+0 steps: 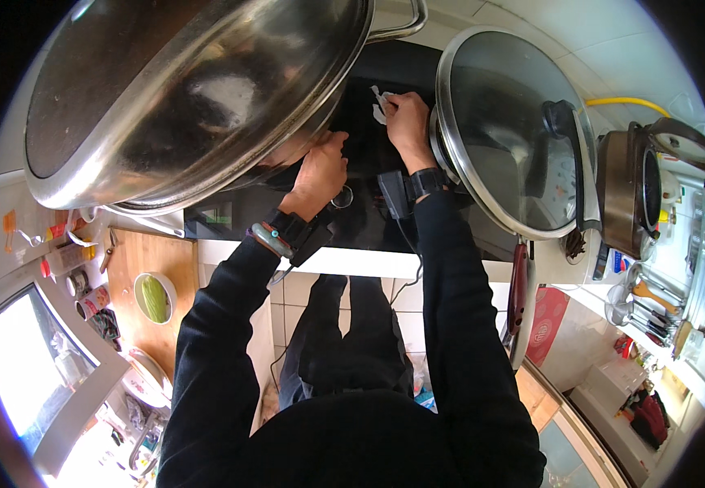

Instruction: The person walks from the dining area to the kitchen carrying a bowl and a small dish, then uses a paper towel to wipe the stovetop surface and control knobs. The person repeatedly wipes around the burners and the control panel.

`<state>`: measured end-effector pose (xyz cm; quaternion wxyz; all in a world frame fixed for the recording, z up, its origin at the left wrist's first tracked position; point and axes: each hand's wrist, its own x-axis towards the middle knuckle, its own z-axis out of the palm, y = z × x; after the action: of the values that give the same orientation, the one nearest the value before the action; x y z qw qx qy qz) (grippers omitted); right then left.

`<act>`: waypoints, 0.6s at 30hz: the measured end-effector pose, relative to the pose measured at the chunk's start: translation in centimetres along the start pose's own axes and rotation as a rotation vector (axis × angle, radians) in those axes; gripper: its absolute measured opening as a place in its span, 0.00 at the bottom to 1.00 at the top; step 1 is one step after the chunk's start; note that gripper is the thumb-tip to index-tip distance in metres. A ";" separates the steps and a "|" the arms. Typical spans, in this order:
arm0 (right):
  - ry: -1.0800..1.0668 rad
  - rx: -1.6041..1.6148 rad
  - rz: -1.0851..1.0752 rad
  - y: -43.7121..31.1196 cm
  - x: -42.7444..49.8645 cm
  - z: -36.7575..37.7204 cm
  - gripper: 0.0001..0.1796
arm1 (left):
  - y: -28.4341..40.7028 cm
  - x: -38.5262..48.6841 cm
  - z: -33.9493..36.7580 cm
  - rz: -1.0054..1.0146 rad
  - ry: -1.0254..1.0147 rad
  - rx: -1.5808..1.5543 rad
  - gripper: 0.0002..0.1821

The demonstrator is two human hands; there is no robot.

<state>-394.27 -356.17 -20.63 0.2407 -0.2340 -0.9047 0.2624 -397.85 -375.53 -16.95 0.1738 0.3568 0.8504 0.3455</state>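
Between two large pans lies a black glass cooktop (364, 152). My right hand (410, 125) pinches a crumpled white tissue (381, 105) over the cooktop, just left of a pan with a glass lid (505, 134). My left hand (322, 174) is at the near side of a large stainless steel pot (206, 110), which is tilted. Its fingers are curled at the lower right side of the pot; whether they grip it cannot be told, as the fingertips are partly hidden. Both wrists wear black straps with small devices.
A wooden cutting board (126, 244) at the left bears a white bowl (171, 293) with a green vegetable (156, 300). A brown rice cooker (624, 189) with its lid raised stands at the right. The glass-lidded pan's dark red handle (517, 287) juts over the counter edge.
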 end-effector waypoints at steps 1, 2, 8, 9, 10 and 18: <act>-0.079 0.102 0.078 0.0 -0.2 -0.1 0.11 | 0.0 -0.2 -0.1 -0.018 -0.029 -0.011 0.24; -0.112 0.213 0.116 -0.1 -0.3 -0.1 0.10 | 0.0 -0.4 -0.2 -0.038 -0.057 -0.025 0.24; -0.299 0.222 0.133 -1.7 -2.3 -0.9 0.05 | 0.1 -1.0 0.2 0.030 -0.002 -0.079 0.20; -0.274 0.143 0.030 -2.3 -3.1 -1.2 0.05 | 0.1 -1.1 0.2 0.024 -0.001 -0.067 0.20; -0.247 0.064 -0.074 -2.8 -3.9 -1.4 0.04 | 0.2 -1.3 0.3 0.026 0.015 -0.062 0.20; -0.237 0.025 -0.203 -6.3 -10.7 -2.9 0.06 | 0.8 -3.6 -0.1 0.004 0.044 -0.064 0.19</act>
<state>-386.22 -365.81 -18.10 0.1602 -0.1057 -0.9424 0.2738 -395.10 -377.80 -16.11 0.1658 0.3449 0.8419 0.3804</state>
